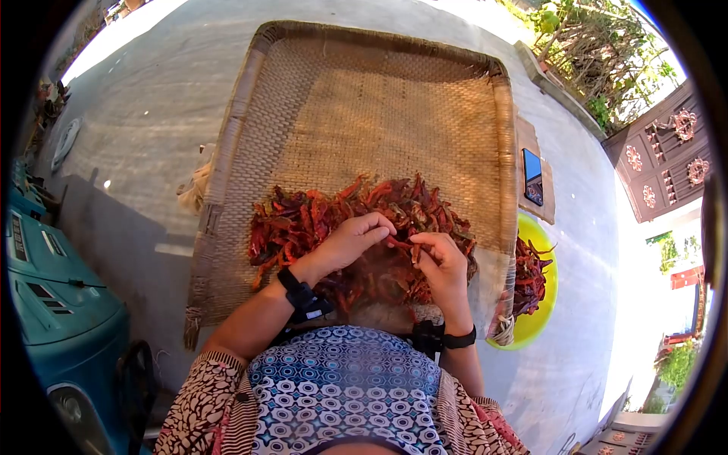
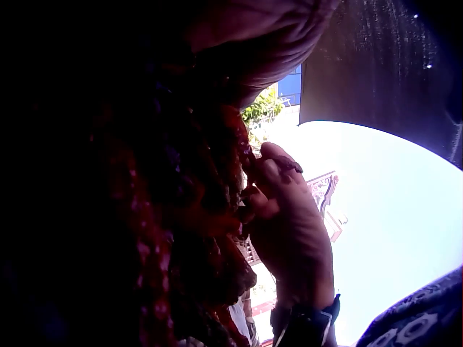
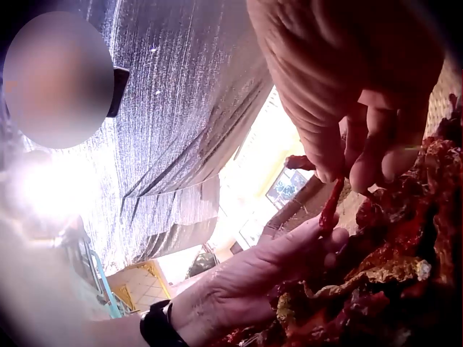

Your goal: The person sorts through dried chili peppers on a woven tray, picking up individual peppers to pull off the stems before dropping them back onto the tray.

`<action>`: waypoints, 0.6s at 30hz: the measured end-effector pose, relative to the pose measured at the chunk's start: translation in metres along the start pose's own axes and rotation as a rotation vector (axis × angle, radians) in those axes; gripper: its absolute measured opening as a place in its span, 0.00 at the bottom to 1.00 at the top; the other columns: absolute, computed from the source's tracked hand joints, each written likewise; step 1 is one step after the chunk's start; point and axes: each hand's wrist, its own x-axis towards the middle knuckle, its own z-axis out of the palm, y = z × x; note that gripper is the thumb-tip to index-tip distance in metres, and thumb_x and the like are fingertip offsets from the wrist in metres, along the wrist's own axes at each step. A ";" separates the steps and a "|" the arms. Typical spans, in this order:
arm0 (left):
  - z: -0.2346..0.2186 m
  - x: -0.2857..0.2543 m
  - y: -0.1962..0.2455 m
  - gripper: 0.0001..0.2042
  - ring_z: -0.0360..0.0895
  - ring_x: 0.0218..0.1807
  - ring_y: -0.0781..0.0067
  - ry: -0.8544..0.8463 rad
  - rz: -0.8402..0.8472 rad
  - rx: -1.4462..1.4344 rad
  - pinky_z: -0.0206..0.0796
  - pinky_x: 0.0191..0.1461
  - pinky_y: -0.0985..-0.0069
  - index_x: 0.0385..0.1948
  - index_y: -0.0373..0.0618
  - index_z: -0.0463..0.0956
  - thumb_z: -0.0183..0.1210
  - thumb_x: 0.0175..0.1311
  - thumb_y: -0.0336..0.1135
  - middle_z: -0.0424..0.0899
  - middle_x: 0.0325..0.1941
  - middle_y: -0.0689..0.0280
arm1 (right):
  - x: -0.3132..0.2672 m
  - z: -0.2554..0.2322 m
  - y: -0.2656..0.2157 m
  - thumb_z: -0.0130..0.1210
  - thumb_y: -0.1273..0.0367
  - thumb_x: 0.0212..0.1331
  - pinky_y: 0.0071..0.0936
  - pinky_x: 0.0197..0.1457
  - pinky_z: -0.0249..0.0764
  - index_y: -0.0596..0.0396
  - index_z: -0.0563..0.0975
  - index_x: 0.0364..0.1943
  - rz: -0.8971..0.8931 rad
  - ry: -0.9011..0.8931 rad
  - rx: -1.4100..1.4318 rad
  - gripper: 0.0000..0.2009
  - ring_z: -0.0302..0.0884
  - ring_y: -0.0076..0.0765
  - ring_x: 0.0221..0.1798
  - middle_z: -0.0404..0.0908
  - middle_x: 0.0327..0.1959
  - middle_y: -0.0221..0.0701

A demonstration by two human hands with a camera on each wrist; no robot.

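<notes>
A heap of dried red chili peppers [image 1: 303, 220] lies on the near part of a large woven bamboo tray [image 1: 394, 114]. Over the heap, my left hand [image 1: 350, 241] pinches one end of a red chili pepper [image 3: 331, 207] between thumb and fingers. My right hand [image 1: 447, 267] pinches the other end with its fingertips, so the pepper spans the short space between both hands. A small dark red piece [image 3: 299, 163] sticks out from the right fingertips. In the left wrist view, most of the heap is in deep shadow.
A lime-yellow basin [image 1: 556, 280] with more red chilies stands right of the tray. Beside the tray's right rim, a phone [image 1: 532, 177] rests on a board [image 1: 543, 199]. At left stands a teal vehicle [image 1: 72, 318]. The tray's raised rim [image 1: 379, 32] borders its far side.
</notes>
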 end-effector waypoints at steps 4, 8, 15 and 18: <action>0.000 -0.002 0.002 0.09 0.74 0.45 0.82 0.003 -0.001 -0.030 0.65 0.49 0.80 0.48 0.44 0.73 0.49 0.72 0.33 0.80 0.41 0.70 | -0.005 -0.010 0.002 0.54 0.78 0.61 0.17 0.36 0.71 0.59 0.78 0.44 0.061 0.094 0.100 0.08 0.75 0.20 0.33 0.78 0.39 0.29; -0.002 0.000 -0.001 0.11 0.73 0.46 0.82 -0.001 -0.029 -0.051 0.64 0.50 0.80 0.51 0.46 0.71 0.51 0.71 0.33 0.78 0.43 0.71 | -0.012 -0.047 0.003 0.53 0.73 0.65 0.15 0.34 0.68 0.57 0.77 0.43 0.166 0.231 0.268 0.06 0.73 0.16 0.29 0.79 0.34 0.27; -0.001 0.000 -0.007 0.12 0.71 0.46 0.83 0.031 0.007 0.014 0.63 0.50 0.81 0.52 0.46 0.71 0.53 0.70 0.35 0.76 0.46 0.72 | -0.021 -0.023 0.006 0.56 0.70 0.63 0.16 0.36 0.69 0.57 0.77 0.44 0.168 0.117 0.138 0.08 0.73 0.17 0.31 0.80 0.34 0.26; -0.001 -0.002 -0.001 0.12 0.71 0.46 0.83 0.034 -0.038 0.007 0.64 0.49 0.81 0.52 0.45 0.71 0.53 0.70 0.35 0.77 0.45 0.72 | -0.016 -0.007 0.006 0.58 0.69 0.61 0.19 0.38 0.71 0.57 0.77 0.44 0.083 0.035 -0.163 0.10 0.76 0.21 0.34 0.80 0.35 0.30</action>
